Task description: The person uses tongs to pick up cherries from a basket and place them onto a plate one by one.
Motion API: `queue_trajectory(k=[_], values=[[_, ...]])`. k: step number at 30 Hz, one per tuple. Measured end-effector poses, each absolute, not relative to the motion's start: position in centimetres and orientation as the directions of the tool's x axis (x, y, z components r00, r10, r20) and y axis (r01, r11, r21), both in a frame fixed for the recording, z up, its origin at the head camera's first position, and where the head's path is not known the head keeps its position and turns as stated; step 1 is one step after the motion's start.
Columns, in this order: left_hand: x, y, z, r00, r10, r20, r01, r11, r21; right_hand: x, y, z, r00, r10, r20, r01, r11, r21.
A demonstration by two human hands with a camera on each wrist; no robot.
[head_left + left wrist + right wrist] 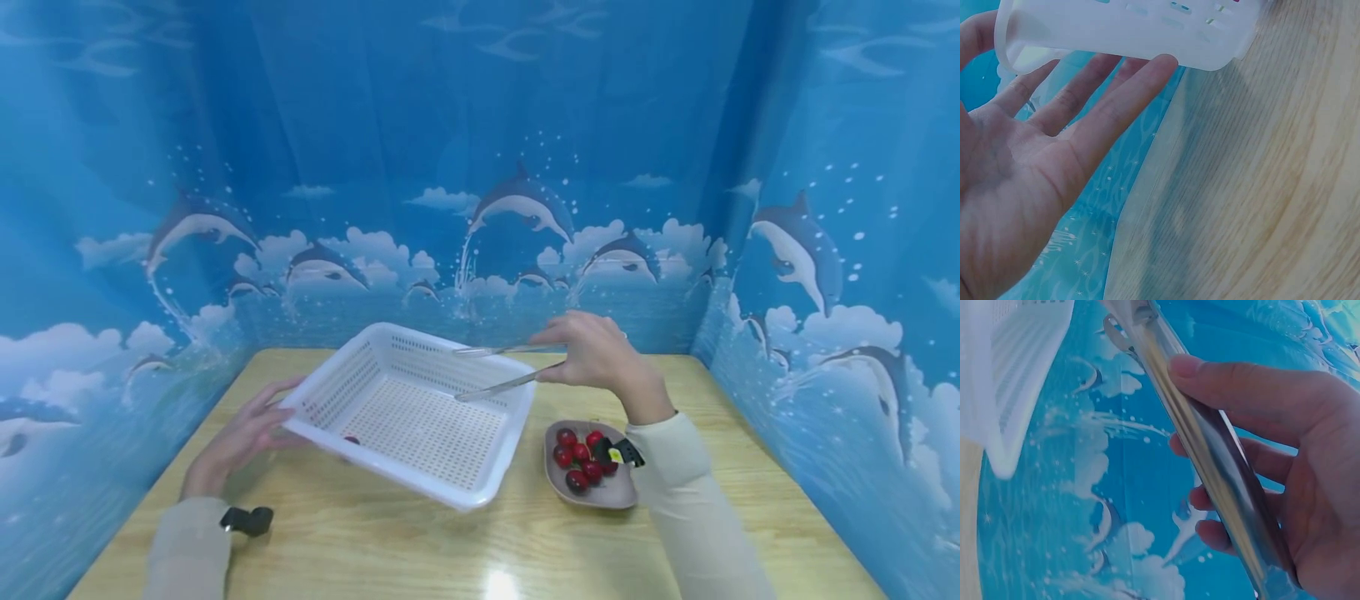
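A white perforated plastic basket (420, 421) is tilted and raised off the table at its left side. My left hand (243, 429) holds its left rim, thumb above and fingers extended underneath, as the left wrist view shows from below. One dark red cherry (351, 440) shows partly behind the basket's near rim. My right hand (592, 354) grips metal tongs (1210, 450), with the thumb on one arm and fingers round the other. The tong tips stand apart over the basket's right part, nothing visible between them. Several red cherries (581, 452) lie in a brownish dish (611, 496) below my right wrist.
The light wooden table (375, 550) carries the dish at right of centre. Blue curtains (480, 108) printed with dolphins and clouds close off the back and both sides. Dark straps with small devices sit on both wrists.
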State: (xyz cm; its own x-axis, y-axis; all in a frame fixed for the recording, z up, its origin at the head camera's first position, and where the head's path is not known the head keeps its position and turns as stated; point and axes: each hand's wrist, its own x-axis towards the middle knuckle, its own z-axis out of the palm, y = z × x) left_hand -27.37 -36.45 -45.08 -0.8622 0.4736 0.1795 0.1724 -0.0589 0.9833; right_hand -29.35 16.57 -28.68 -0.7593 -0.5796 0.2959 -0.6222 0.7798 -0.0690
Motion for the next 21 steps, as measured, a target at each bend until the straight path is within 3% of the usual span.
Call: queue_trajectory(k=[10, 21], values=[[-27.5, -36.4, -45.2, -0.863, 0.472, 0.178, 0.173, -0.053, 0.983, -31.6, 12.4, -29.3, -0.75, -0.623, 0.221, -0.657, 0.74, -0.145], [-27.3, -36.4, -45.3, -0.859, 0.476, 0.187, 0.181, -0.06, 0.982, -33.5, 6.3, -30.1, -0.743, -0.656, 0.131, -0.669, 0.732, -0.126]])
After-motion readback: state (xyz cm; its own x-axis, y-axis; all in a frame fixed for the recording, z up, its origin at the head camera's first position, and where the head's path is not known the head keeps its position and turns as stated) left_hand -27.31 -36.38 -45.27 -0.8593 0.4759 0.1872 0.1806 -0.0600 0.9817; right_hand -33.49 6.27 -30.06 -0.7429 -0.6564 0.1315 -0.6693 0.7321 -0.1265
